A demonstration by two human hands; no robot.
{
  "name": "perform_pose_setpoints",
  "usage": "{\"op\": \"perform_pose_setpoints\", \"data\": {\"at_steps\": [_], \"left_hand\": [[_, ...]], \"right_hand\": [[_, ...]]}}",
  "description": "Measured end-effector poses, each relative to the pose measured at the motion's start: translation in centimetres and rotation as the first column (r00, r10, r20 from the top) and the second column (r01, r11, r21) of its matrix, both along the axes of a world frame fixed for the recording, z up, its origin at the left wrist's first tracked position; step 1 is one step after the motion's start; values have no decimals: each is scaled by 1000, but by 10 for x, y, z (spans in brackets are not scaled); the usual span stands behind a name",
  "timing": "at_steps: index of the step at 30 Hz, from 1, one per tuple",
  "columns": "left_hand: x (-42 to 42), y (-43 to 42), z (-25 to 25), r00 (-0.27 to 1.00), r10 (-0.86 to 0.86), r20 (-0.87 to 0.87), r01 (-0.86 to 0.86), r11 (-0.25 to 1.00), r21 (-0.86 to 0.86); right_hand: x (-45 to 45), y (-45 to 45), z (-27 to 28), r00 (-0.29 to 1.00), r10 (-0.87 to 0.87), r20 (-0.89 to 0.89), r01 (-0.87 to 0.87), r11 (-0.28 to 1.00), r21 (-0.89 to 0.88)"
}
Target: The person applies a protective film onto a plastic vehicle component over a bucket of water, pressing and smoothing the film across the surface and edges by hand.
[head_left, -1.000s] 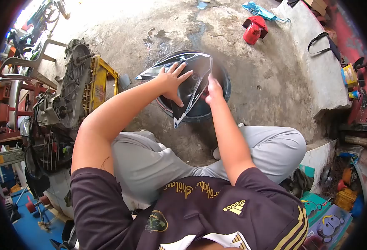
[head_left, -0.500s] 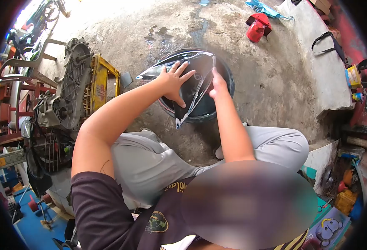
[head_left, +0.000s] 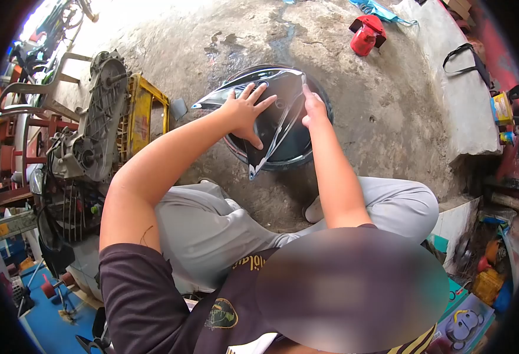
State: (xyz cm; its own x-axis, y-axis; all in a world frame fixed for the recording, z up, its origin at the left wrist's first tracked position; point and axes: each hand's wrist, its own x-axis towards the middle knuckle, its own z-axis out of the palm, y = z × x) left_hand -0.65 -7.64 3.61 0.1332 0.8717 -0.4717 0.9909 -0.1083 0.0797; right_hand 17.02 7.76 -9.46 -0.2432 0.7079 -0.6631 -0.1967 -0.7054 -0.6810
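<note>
A glossy black, triangular panel (head_left: 263, 112) with pointed tips lies over a dark round tub (head_left: 324, 127) on the floor between my knees. Clear film (head_left: 290, 115), shiny and creased, runs along the panel's right side. My left hand (head_left: 244, 115) is laid on the panel, its fingers spread and holding nothing. At the upper right corner, my right hand (head_left: 315, 108) pinches the film's edge, with fingers pointing away from me. The panel's underside and most of the tub's top are hidden.
An engine casing (head_left: 103, 118) and a yellow crate (head_left: 144, 115) stand at the left. A red part (head_left: 366, 36) lies on the concrete floor (head_left: 383, 106) at the far right, near a blue face mask (head_left: 380, 10). A concrete ledge (head_left: 448, 112) borders the right side.
My right hand has shifted slightly right and its fingers have closed at the corner, drawing the film outward. My left hand stays spread on the panel.
</note>
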Motion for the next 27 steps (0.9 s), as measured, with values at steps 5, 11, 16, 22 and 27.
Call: {"op": "perform_pose_setpoints", "data": {"at_steps": [5,11,16,22,27], "left_hand": [[0,1,1,1000,0,-3,0,1000,-6],[-1,1,2,1000,-1,-10,1,1000,-5],[1,0,5,1000,2,-10,-2,1000,-22],[1,1,3,1000,6,1,-6,1000,-14],[2,0,5,1000,-1,-14,1,1000,-26]], "right_hand": [[9,-10,-2,1000,-24,-11,24,1000,-4],[2,-8,8,997,-77,1,77,994,-71],[-1,-8,9,991,-105,-83,99,992,-77],[19,-22,-30,985,-36,-167,17,993,-116],[1,-2,-23,970,-142,-200,125,988,-96]]}}
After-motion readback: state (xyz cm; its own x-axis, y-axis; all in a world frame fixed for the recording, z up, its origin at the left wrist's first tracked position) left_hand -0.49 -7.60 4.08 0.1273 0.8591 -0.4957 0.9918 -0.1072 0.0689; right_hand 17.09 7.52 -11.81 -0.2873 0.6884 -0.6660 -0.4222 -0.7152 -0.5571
